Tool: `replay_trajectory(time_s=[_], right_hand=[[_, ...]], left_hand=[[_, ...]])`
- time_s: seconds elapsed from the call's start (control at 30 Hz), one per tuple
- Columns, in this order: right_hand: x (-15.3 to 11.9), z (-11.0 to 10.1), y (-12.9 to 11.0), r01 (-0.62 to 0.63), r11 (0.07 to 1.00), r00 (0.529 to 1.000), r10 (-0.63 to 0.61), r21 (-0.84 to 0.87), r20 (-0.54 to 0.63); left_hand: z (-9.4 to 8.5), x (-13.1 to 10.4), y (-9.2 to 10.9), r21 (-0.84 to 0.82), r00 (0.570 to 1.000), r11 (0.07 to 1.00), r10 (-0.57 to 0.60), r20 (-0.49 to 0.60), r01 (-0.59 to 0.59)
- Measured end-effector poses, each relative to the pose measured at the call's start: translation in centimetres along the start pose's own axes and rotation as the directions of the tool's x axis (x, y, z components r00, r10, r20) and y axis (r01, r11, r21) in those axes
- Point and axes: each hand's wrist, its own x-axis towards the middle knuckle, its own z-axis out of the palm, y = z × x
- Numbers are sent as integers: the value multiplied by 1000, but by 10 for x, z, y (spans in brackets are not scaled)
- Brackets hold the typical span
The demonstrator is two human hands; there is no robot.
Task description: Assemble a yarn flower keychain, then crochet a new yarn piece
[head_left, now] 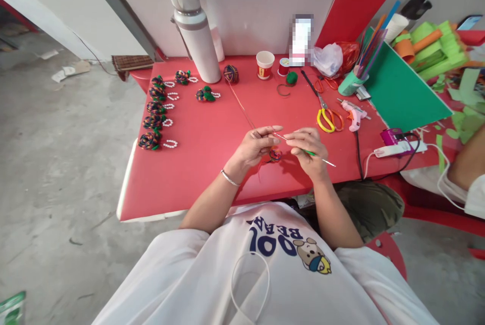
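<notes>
My right hand [308, 150] is closed around a crochet hook [309, 152] with a green grip, its thin tip pointing left. Facing it, my left hand [259, 144] pinches multicoloured yarn, and the hook's tip reaches its fingertips. A small crocheted piece [276, 155] in red, orange and dark yarn hangs between the hands, partly hidden by fingers. From there a strand [242, 107] runs back to a multicoloured yarn ball [231, 74] near the wall. Whether the hook sits inside a loop is too small to tell.
Several crocheted pieces with white bead loops [150, 140] line the left side of the red table [189, 173]. At the back stand a tall flask [199, 37] and a paper cup [264, 65]. Rightward lie yellow-handled scissors [326, 119], a pink glue gun [355, 114] and a power strip [399, 148].
</notes>
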Motion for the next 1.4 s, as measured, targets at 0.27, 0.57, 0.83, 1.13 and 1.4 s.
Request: replay_trajectory(time_s=[0.27, 0.57, 0.83, 1.13, 1.4], right_hand=[[6, -23, 5, -196, 960, 980, 188, 199, 58], [-5, 20, -8, -146, 987, 988, 150, 74, -47], [-13, 26, -12, 15, 961, 986, -60, -274, -154], [3, -3, 0, -18, 999, 1000, 19, -38, 21], [9, -26, 5, -192, 949, 981, 188, 248, 41]], left_hand=[[2, 1, 1, 31, 1000, 999, 8, 0, -8], [7, 0, -5, 49, 998, 997, 64, -17, -63], [4, 3, -9, 28, 991, 991, 130, -23, -129], [-1, 0, 0, 13, 999, 1000, -21, 42, 21], [-3, 4, -2, 32, 997, 999, -25, 75, 23]])
